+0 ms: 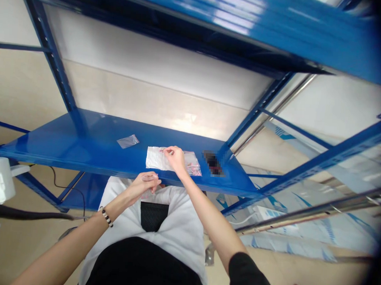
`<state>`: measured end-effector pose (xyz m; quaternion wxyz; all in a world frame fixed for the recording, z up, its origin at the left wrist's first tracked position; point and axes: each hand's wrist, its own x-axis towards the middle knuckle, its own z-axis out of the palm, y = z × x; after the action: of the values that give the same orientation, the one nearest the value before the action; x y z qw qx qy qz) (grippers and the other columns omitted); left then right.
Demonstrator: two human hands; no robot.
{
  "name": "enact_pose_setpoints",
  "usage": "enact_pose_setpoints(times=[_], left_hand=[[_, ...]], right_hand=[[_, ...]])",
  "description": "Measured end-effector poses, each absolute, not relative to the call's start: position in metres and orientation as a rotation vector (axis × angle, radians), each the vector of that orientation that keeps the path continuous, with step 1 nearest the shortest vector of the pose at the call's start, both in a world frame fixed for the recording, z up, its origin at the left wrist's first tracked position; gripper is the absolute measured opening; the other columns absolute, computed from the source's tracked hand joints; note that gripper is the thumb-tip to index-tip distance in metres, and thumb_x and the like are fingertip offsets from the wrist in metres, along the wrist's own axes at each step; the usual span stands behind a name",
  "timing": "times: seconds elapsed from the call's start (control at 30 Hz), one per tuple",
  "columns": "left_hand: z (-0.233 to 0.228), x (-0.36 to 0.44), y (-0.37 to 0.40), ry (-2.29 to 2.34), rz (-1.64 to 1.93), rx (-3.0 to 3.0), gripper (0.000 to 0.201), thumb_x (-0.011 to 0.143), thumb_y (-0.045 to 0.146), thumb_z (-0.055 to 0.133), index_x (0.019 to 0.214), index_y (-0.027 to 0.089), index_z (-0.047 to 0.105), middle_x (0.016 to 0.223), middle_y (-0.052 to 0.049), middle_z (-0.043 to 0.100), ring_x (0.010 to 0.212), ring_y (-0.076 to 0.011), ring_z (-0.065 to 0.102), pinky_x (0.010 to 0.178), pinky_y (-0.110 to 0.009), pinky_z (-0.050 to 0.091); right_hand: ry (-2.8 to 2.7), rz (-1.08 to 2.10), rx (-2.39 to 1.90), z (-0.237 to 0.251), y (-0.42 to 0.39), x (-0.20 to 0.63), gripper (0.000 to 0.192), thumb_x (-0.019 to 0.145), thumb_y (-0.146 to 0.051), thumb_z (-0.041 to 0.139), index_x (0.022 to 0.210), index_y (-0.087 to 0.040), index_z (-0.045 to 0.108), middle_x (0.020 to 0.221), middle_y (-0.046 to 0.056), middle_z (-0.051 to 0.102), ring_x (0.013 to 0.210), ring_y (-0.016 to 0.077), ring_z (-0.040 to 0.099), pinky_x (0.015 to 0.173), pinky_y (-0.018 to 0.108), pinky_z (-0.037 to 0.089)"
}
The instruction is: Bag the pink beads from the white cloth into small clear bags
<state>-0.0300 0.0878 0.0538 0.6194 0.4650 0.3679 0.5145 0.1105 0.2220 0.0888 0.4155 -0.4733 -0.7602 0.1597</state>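
Picking small pink bits off a white sheet on the blue shelf and bagging them, by the look of it. Right hand over the sheet, fingertips pinched at its top edge, apparently on one small pink piece; too small to confirm. More pink pieces scattered on the sheet's right part, just beside that hand. Left hand below the shelf's front edge, fingers curled around a small clear bag, seemingly held at its mouth.

To do it well: pinch one piece at a time, lift straight up, no dragging across the sheet. Bag mouth held wide and close under the shelf edge, so a short drop only. Risk: pieces rolling off the front lip.

Pose: right arm extended up and forward, wrist bent down onto the sheet. Left forearm angled in from lower left, beaded bracelet at wrist, hand near the torso.

Spare clear bag flat on shelf, well apart to the left. Blurred dark item right of the sheet, not identifiable.
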Motion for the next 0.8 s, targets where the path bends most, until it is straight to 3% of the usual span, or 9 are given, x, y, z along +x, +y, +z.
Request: enact_pose_setpoints(times=[0.23,0.5,0.67,0.8], left_hand=[[0.060,-0.031,0.088,0.817,1.215,0.983,0.029,0.072,0.034,0.077,0.075,0.015,0.056,0.052,0.003,0.055,0.048,-0.0093,0.048,0.053,-0.023,0.038],[0.063,-0.030,0.088,0.735,1.214,0.893,0.029,0.073,0.033,0.077,0.073,0.015,0.054,0.053,0.004,0.051,0.051,-0.0097,0.048,0.054,-0.025,0.042],[0.060,-0.030,0.087,0.746,1.228,0.891,0.028,0.071,0.032,0.078,0.077,0.016,0.056,0.053,0.004,0.052,0.049,-0.0095,0.048,0.053,-0.024,0.041],[0.060,-0.031,0.089,0.818,1.228,0.945,0.028,0.071,0.032,0.078,0.078,0.015,0.057,0.053,0.003,0.055,0.049,-0.0093,0.048,0.053,-0.023,0.039]], right_hand=[[-1.928,0.171,-1.361,0.058,0.254,0.097,0.014,0.084,-0.023,0.061,0.080,-0.020,0.074,0.084,0.005,0.070,0.079,0.0182,0.061,0.081,0.029,0.044],[-2.022,0.037,-1.367,0.057,0.250,0.099,0.011,0.084,-0.021,0.063,0.081,-0.020,0.073,0.089,0.007,0.066,0.085,0.0209,0.056,0.089,0.034,0.040],[-1.937,0.158,-1.298,0.075,0.235,0.094,0.012,0.083,-0.019,0.062,0.078,-0.018,0.073,0.085,0.006,0.066,0.085,0.0203,0.057,0.088,0.033,0.041],[-2.002,0.492,-0.919,0.100,0.188,0.095,0.008,0.083,-0.023,0.066,0.081,-0.020,0.072,0.082,0.003,0.067,0.082,0.0175,0.060,0.080,0.030,0.044]])
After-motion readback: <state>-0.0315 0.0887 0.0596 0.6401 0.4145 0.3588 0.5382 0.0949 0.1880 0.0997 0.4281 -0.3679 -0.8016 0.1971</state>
